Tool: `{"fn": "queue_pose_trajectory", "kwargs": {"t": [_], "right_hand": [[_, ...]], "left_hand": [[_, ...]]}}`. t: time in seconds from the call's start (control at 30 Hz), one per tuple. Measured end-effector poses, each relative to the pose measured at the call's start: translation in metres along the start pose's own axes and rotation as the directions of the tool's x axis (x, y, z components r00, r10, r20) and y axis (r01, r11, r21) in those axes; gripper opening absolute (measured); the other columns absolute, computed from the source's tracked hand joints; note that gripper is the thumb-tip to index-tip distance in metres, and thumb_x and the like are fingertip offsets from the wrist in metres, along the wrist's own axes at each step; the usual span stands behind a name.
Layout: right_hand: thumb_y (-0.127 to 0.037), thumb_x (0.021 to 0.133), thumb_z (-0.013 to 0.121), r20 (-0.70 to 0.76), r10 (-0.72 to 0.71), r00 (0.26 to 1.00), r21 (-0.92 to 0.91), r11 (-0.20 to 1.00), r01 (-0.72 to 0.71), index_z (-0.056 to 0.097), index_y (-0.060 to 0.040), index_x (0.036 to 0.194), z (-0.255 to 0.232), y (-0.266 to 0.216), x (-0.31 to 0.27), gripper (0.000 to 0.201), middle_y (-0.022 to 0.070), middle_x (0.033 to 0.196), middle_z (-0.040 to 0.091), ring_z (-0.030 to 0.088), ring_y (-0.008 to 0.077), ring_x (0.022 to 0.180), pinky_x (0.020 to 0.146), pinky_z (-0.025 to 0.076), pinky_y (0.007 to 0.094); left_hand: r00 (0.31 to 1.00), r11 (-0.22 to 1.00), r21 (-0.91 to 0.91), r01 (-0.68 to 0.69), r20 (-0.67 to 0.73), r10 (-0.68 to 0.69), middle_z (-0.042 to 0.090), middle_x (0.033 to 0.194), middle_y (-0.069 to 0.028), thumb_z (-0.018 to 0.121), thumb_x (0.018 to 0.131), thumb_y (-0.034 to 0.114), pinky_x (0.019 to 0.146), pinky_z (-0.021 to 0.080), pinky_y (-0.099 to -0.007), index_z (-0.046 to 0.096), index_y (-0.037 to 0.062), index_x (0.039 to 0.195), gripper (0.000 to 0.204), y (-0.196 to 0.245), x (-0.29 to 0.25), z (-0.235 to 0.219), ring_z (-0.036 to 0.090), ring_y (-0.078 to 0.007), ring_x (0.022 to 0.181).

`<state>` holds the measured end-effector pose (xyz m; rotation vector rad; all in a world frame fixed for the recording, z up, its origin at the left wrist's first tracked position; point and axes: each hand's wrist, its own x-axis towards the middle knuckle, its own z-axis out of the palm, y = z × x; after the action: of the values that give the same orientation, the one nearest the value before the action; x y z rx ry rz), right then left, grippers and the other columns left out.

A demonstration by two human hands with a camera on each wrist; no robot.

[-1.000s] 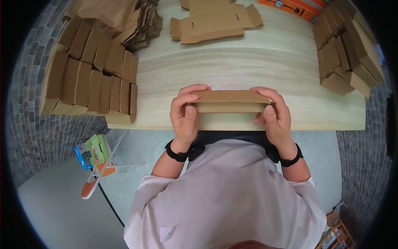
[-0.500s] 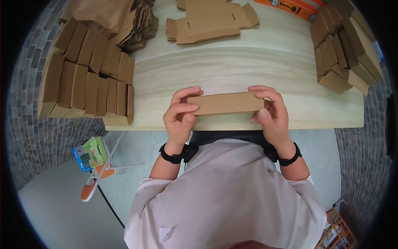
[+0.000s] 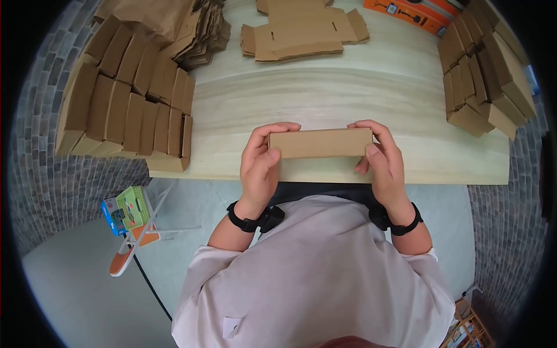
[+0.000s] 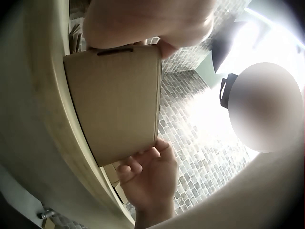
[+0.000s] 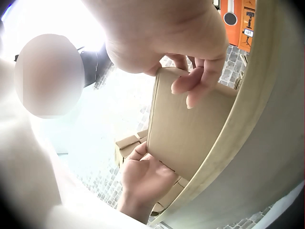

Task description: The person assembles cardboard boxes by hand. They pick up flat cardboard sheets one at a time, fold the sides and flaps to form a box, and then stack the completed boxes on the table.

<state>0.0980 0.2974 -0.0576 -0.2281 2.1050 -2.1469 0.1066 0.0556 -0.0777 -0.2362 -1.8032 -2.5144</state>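
Observation:
Between both hands is a small brown cardboard box [image 3: 321, 144], its lid lying flat over the top in the head view. My left hand [image 3: 259, 165] grips the left end, thumb at the near corner and fingers along the far side. The right end is held the same way by my right hand [image 3: 387, 165]. A broad plain side of the box [image 4: 116, 109] fills the middle of the left wrist view, with a dark slot near the left hand [image 4: 147, 21]. In the right wrist view, some fingers of the right hand [image 5: 171, 33] lie across the box face [image 5: 190, 126].
Folded boxes [image 3: 125, 98] stand in rows at the table's left, beside a pile of cardboard pieces [image 3: 203, 35]. Flat box blanks [image 3: 307, 37] lie at the back. More boxes [image 3: 484, 75] are stacked at the right, near an orange package [image 3: 412, 14]. The table edge [image 3: 452, 178] runs close to the body.
A second ago a gap showed along the box's near side; its lid now lies flat with the gap gone. The box was tilted half a second ago and both hands have shifted their grip.

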Motion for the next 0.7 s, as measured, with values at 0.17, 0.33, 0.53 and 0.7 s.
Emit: {"fn": "queue_pose_trajectory", "kwargs": {"t": [0.17, 0.33, 0.53, 0.7], "right_hand": [[-0.028, 0.100, 0.051, -0.020, -0.008, 1.000, -0.220, 0.976, 0.003, 0.060, -0.0027, 0.118, 0.006, -0.001, 0.001, 0.033, 0.0055, 0.093, 0.065, 0.052, 0.0102, 0.069, 0.065, 0.045, 0.0253], [-0.031, 0.103, 0.052, -0.062, 0.006, 0.998, -0.215, 0.977, -0.019, 0.063, -0.0044, 0.113, 0.009, -0.002, 0.006, 0.030, 0.0040, 0.077, 0.059, 0.050, 0.0114, 0.068, 0.065, 0.042, 0.0260], [-0.032, 0.103, 0.054, -0.017, 0.011, 1.000, -0.183, 0.983, -0.013, 0.062, -0.0061, 0.116, 0.007, -0.008, 0.003, 0.030, 0.0081, 0.094, 0.062, 0.055, 0.0153, 0.073, 0.064, 0.045, 0.0263], [-0.032, 0.101, 0.057, 0.016, -0.330, 0.944, -0.431, 0.850, 0.305, 0.059, -0.0066, 0.129, 0.002, -0.013, -0.004, 0.038, 0.0182, 0.137, 0.052, 0.064, 0.0223, 0.100, 0.074, 0.054, 0.0300]], "left_hand": [[0.996, 0.997, 0.076, 0.033, -0.089, -0.027, 0.062, 0.124, -0.0211, 0.051, 0.100, 0.027, 0.102, 0.043, -0.0393, 0.057, -0.0023, 0.118, 0.035, 0.001, 0.001, 0.014, 0.059, -0.0266, 0.114], [0.992, 0.987, 0.149, 0.056, -0.123, -0.037, 0.065, 0.121, -0.0188, 0.048, 0.104, 0.028, 0.098, 0.046, -0.0366, 0.062, -0.0034, 0.110, 0.035, 0.006, 0.005, 0.020, 0.061, -0.0233, 0.111], [0.993, 0.977, 0.206, 0.048, -0.114, -0.025, 0.066, 0.122, -0.0165, 0.044, 0.105, 0.020, 0.105, 0.042, -0.0370, 0.062, -0.0021, 0.113, 0.030, 0.009, 0.011, 0.013, 0.059, -0.0240, 0.118], [0.924, 0.698, 0.624, -0.350, 0.106, 0.368, 0.038, 0.152, -0.0203, 0.043, 0.104, 0.030, 0.116, 0.029, -0.0428, 0.047, -0.0001, 0.137, 0.045, 0.002, 0.016, 0.010, 0.041, -0.0303, 0.139]]}}
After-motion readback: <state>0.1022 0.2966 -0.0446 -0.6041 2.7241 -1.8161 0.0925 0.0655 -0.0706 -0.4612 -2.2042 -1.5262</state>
